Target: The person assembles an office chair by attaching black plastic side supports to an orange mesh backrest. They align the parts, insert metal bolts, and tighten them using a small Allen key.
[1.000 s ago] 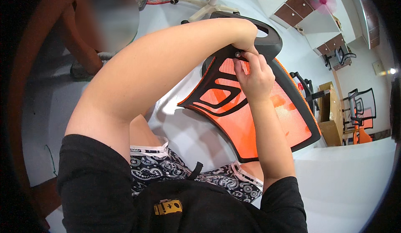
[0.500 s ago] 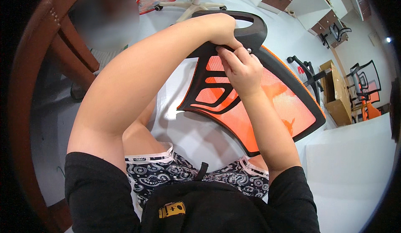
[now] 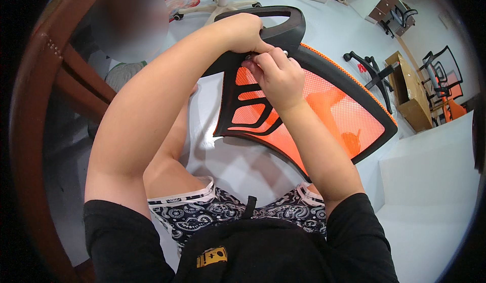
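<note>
A chair back [image 3: 349, 100] with orange mesh and a black frame lies slanted in front of me. At its far end is a black looped plastic piece, probably an armrest [image 3: 296, 25], with a long opening in it. My left hand [image 3: 247, 33] is closed round the near side of this loop, its fingertips partly hidden. Just beside it, my right hand [image 3: 279, 78] is pinched against the joint of the loop and frame. A small shiny bolt head [image 3: 286, 53] shows behind its knuckles. What the right fingertips hold is too small and covered to make out.
A pale wheeled chair base [image 3: 221, 4] stands beyond the loop. To the right are a black chair base [image 3: 373, 72], an open cardboard box [image 3: 405, 93] and more chairs. Brown wooden furniture [image 3: 38, 95] is close on my left, with another person [image 3: 129, 22] behind it.
The view has shifted slightly, so the background sits further left. Both hands and the loop appear a little further left; the right hand stays pinched at the joint.
</note>
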Available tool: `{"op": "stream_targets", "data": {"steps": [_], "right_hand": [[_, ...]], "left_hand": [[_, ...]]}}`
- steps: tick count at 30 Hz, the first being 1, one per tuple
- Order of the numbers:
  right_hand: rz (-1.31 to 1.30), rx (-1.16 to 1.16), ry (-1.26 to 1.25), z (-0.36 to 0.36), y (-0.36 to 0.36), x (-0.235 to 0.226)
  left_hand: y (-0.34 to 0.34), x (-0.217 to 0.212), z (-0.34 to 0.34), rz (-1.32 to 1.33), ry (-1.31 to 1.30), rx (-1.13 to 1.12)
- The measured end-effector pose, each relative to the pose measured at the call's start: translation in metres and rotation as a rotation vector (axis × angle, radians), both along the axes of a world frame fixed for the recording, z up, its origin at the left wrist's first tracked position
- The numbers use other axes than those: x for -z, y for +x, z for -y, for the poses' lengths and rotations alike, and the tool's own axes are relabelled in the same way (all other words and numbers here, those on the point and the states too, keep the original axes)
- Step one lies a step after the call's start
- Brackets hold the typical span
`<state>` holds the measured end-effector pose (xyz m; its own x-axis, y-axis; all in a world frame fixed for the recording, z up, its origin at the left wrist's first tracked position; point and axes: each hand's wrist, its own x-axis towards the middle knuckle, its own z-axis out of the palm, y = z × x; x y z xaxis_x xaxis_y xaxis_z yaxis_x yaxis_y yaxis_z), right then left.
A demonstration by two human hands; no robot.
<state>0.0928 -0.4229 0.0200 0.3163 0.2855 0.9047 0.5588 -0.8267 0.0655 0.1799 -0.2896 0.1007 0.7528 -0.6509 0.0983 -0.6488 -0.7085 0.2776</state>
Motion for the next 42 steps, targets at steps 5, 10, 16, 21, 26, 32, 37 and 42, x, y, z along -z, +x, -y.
{"op": "stream_targets", "data": {"steps": [5,10,16,21,26,32,37,42], "right_hand": [[0.013,0.030,-0.057,0.000,-0.001,0.007],[0.006,0.005,0.071,-0.004,0.004,0.009],[0.001,0.016,0.086,-0.008,-0.005,0.010],[-0.110,0.027,0.243,-0.013,-0.011,0.011],[-0.004,-0.030,0.188,-0.016,-0.008,0.010],[-0.091,0.048,0.214,-0.016,-0.008,0.011],[-0.037,-0.001,0.169,-0.015,-0.008,0.011],[-0.050,0.020,0.183,-0.012,-0.006,0.012]], "left_hand": [[-0.003,-0.002,-0.001,-0.023,-0.016,0.007],[-0.004,-0.004,-0.003,-0.019,-0.022,0.012],[-0.007,-0.003,-0.003,-0.028,0.005,-0.012],[-0.008,-0.004,-0.003,-0.028,-0.005,-0.010],[-0.008,-0.004,-0.004,-0.019,0.007,-0.021],[-0.007,-0.004,-0.004,-0.014,0.010,-0.005],[-0.009,-0.005,-0.005,-0.022,-0.005,0.014],[-0.010,-0.005,-0.005,0.004,-0.007,0.005]]}}
